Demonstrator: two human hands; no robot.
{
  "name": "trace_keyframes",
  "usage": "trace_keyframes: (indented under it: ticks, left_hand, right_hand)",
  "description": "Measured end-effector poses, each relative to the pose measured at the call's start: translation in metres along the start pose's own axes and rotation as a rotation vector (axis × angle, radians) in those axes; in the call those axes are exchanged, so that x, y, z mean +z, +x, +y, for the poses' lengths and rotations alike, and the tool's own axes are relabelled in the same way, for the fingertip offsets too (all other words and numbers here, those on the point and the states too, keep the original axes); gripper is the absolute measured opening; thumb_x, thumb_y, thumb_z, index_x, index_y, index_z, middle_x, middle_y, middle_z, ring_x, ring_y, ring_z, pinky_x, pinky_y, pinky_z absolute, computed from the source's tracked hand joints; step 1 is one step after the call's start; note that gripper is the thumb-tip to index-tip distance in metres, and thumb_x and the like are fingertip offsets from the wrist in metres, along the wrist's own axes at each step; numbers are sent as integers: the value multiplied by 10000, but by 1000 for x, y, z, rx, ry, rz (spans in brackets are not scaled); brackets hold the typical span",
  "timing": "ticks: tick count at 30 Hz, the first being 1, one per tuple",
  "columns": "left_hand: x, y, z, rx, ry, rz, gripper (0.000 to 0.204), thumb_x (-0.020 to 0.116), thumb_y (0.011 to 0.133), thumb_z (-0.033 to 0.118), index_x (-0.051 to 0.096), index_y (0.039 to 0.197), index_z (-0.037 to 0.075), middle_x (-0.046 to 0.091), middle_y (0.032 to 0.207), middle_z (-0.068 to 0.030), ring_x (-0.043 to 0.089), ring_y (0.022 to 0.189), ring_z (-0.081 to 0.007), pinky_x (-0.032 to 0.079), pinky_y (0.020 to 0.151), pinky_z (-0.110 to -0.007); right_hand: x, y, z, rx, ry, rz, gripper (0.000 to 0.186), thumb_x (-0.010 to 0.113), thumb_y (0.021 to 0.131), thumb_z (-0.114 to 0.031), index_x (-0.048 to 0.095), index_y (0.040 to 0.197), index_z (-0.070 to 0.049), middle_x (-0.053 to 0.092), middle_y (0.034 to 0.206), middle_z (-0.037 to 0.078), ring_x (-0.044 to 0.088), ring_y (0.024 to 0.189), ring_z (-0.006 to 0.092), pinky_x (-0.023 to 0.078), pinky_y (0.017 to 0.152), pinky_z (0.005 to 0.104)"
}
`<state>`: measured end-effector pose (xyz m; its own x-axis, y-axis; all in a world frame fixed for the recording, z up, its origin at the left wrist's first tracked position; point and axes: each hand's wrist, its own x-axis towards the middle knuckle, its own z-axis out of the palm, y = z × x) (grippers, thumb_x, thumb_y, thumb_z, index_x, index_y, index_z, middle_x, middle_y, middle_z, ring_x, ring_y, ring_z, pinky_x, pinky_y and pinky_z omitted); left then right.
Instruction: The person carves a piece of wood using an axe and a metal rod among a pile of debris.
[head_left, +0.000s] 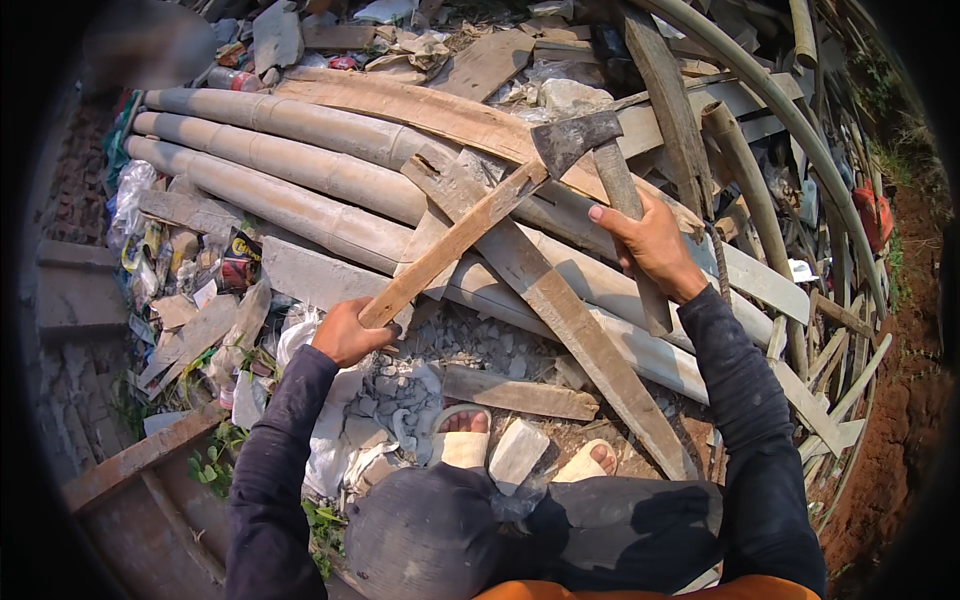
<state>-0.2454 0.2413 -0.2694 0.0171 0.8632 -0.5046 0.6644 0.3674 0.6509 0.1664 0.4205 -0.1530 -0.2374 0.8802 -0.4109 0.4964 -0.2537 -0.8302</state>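
Observation:
My left hand (350,332) is closed round the lower end of a narrow wooden strip (455,238), held slanting up to the right. My right hand (655,250) grips the wooden handle of an axe (618,180); the dark axe head (568,138) is at the strip's upper end, though I cannot tell whether they touch. Under the strip, a long weathered plank (580,355) crosses diagonally over several thick pale poles (280,192), its lower end near my feet.
Rubble and plastic litter (185,265) lie at the left, above a rusty metal frame (140,455). Jumbled boards and poles (745,175) pile at the back and right, with red soil (885,400) beyond. My sandalled feet (462,435) stand among broken chunks.

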Motion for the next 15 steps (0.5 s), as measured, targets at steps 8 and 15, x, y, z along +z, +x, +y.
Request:
trace_keyframes:
  ticks: [8, 15]
  left_hand:
    - [2, 0, -4, -14, 59, 27, 577, 826, 762, 436, 775, 1082, -41, 776, 908, -272, 774, 850, -409, 592, 834, -462]
    - [-2, 2, -7, 31, 23, 11, 550, 802, 767, 432, 773, 1060, -32, 767, 917, -290, 768, 882, -443, 587, 856, -486]
  right_hand:
    - [14, 6, 2, 22, -110, -36, 504, 767, 991, -215, 583, 1381, 47, 533, 668, -11, 537, 478, 101, 460, 425, 311]
    - [3, 23, 4, 108, 24, -177, 372, 812, 952, -218, 635, 1210, -18, 580, 665, -21, 510, 438, 69, 416, 383, 263]
